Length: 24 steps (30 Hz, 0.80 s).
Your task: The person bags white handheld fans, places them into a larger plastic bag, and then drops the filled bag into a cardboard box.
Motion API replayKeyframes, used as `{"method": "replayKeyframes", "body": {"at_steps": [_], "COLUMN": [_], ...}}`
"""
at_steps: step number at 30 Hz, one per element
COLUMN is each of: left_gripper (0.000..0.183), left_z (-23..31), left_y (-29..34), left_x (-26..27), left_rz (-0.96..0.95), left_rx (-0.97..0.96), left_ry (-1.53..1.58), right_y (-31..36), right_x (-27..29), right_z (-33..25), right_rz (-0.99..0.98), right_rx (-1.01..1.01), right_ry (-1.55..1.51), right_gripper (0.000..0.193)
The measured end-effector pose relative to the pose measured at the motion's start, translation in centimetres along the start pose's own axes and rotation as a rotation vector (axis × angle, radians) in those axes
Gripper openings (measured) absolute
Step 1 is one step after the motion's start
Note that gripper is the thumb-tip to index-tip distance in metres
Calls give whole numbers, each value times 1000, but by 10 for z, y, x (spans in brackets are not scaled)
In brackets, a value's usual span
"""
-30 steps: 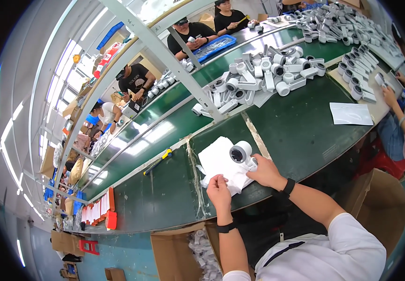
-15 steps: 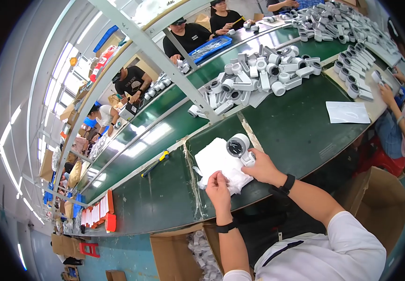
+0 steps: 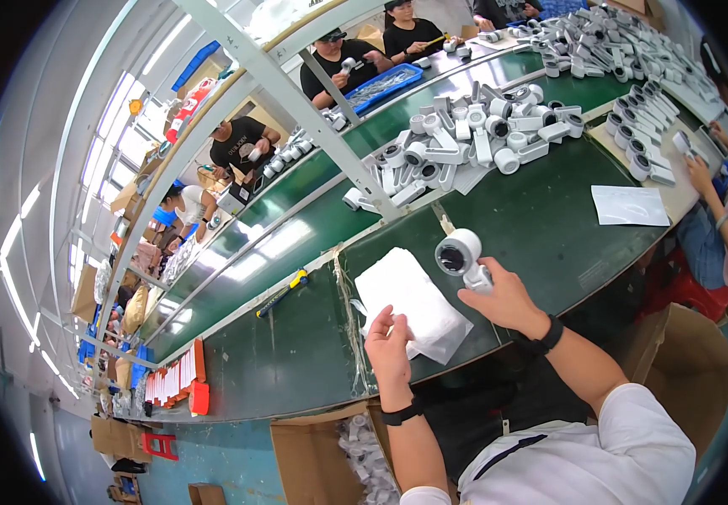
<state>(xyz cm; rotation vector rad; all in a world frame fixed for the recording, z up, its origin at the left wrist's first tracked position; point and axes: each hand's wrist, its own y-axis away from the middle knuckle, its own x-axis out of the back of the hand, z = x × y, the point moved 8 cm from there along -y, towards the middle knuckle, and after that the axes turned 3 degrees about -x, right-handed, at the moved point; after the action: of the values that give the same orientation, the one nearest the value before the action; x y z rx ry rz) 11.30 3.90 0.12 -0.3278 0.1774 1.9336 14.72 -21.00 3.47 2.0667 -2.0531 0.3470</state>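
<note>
My right hand [image 3: 511, 296] grips a white security camera [image 3: 462, 251] by its narrow lower part, with the round head and dark lens face turned up. It is held above the bench, just right of a stack of thin white plastic bags [image 3: 406, 295]. Over the near left edge of that stack is my left hand [image 3: 391, 349]; its fingers are loosely curled, thumb and forefinger apart, and I see nothing between them. The near right corner of the top bag looks filmy and see-through.
A big heap of white cameras [image 3: 482, 135] lies beyond the stack. A yellow-and-black cutter [image 3: 282, 293] rests to the left, a white sheet [image 3: 630, 205] to the right. A metal post [image 3: 330, 139] rises from the bench. Cardboard boxes [image 3: 317, 454] stand below. Co-workers sit across and at right.
My right hand has lifted the camera up and right, away from the bags. My left fingers have parted from their pinch, and the crumpled near edge of the bags lies flatter.
</note>
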Motion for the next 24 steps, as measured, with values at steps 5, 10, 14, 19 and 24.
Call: {"method": "replayKeyframes", "body": {"at_steps": [5, 10, 14, 19, 24], "left_gripper": [27, 22, 19, 17, 11], "left_z": [0, 11, 16, 18, 44], "left_y": [1, 4, 6, 9, 28], "left_x": [-11, -22, -20, -16, -44], "left_rz": [-48, -63, -94, -173, -165], "left_rx": [-37, -43, -39, -37, -468], "left_ry": [-245, -262, -269, -330, -736], "right_y": [34, 47, 37, 27, 25], "right_x": [-16, -32, -43, -62, -69], "right_z": [0, -13, -14, -3, 5], "right_rz": [-725, -959, -973, -1035, -765], "right_rx": [-142, -97, -91, -60, -58], "right_ry": [-278, 15, 267, 149, 17], "right_gripper": [60, 88, 98, 79, 70]}}
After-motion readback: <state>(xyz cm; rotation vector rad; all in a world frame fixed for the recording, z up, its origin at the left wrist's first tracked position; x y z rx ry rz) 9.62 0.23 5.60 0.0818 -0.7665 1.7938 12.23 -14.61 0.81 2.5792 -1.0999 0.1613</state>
